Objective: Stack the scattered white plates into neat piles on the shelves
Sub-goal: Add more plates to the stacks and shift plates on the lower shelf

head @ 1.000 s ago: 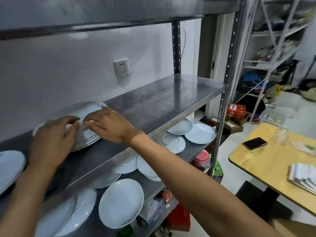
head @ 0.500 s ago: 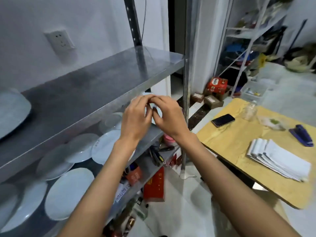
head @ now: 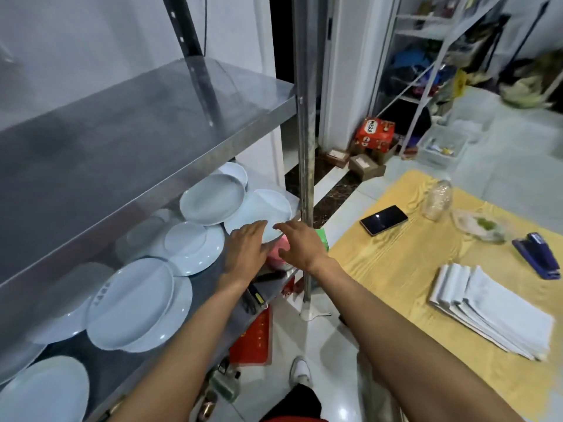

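The fingers of the left hand (head: 248,248) are spread and loose, and their tips lie at the near rim of a round white glazed plate (head: 262,213) at the right end of the lower metal shelf (head: 213,281); I cannot tell if they touch it already. The fingers of the right hand (head: 300,246) are also open and a little curved, just beside the same rim and near the grey steel upright post (head: 305,166), and they hold nothing. I judge that this plate is stiff, smooth and rather slippery, not heavy alone but easy to chip or break, so it is best taken at the rim on two opposite sides, with thumbs above and fingers under. It overlaps the oval white dish (head: 213,198) on its left, so it probably must be lifted and not dragged. On this lower shelf I count about ten white plates that show, lying scattered and overlapping, with one small plate (head: 185,240) resting on a larger one (head: 210,248); some far ones are in shadow under the upper shelf (head: 128,141), so the number is not sure. The upper shelf has no plates in the part that shows. To the right, well apart, a yellow wooden table (head: 405,260) carries one dark phone (head: 383,220), one blue stapler (head: 537,258), one clear bottle (head: 438,199) and one pile of white folded papers (head: 490,312).
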`<state>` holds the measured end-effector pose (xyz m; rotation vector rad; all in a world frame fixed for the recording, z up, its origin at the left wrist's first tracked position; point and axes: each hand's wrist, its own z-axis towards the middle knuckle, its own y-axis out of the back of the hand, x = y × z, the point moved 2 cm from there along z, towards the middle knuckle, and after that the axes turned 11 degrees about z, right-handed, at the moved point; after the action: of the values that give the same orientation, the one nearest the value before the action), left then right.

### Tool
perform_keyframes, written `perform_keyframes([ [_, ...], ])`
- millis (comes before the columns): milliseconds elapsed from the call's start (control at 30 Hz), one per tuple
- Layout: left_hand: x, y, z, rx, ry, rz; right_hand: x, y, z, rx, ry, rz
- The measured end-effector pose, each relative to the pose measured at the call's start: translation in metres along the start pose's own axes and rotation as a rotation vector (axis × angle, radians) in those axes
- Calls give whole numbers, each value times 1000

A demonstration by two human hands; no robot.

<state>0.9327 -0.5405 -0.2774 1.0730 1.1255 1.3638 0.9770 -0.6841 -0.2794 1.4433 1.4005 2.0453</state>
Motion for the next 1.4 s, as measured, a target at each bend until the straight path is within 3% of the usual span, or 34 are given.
perform_keyframes([
  [133,37,-25,36,-47,232,82,-24,-19,38,140,8,-113],
  [200,60,-40,52,29,297,152,-30,-31,55,194,63,-158],
  [333,85,-70,71,190,253,298,-39,-46,79,330,146,-179],
  [400,80,-67,77,167,228,358,-45,-51,86,361,211,-198],
  [500,63,-55,68,87,241,354,-50,-54,87,331,302,-78],
  [567,46,-57,55,-12,227,272,-55,-53,87,299,233,79],
  [633,22,-56,37,-100,178,191,-60,-49,87,148,143,154],
  [767,-8,-58,11,-130,131,121,-76,-45,85,-150,139,-34],
  [867,-9,-62,12,-64,162,81,-79,-39,92,-127,178,-109],
  [1000,-13,-70,11,58,94,78,-81,-44,92,125,370,-397],
  [1200,-11,-69,15,41,54,104,-100,-44,97,-24,680,-488],
  [1333,-7,-67,10,-62,-47,237,-104,-27,96,43,766,-528],
  [1400,-4,-66,10,-118,-104,319,-108,-24,103,-12,837,-576],
])
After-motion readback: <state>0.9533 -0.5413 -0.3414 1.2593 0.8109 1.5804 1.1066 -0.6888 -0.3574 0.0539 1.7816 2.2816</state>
